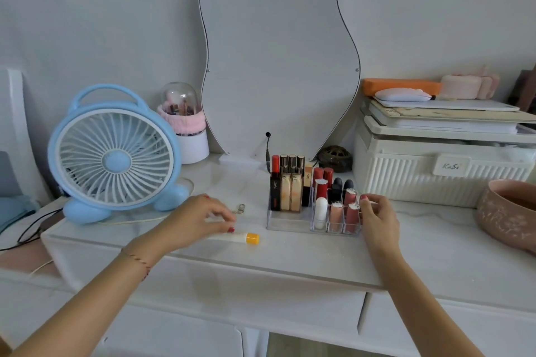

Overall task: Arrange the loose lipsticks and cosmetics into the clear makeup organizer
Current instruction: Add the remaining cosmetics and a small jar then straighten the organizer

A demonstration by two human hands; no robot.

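The left hand [200,219] reaches down with curled fingers touching the white tube [242,237], which lies on the desk [290,258] with its long axis left-right and orange cap rightward, left of the organizer [290,224]. The right hand [377,216] pinches the organizer's right corner. The white box [441,180] reads "KaSi".

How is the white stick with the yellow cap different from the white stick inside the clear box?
The yellow-capped stick lies flat on the table, while the all-white stick stands upright in a front slot of the clear organizer. One has a bright yellow cap; the other is white all over. The left hand touches the lying one; no hand touches the standing one. Both have white bodies.
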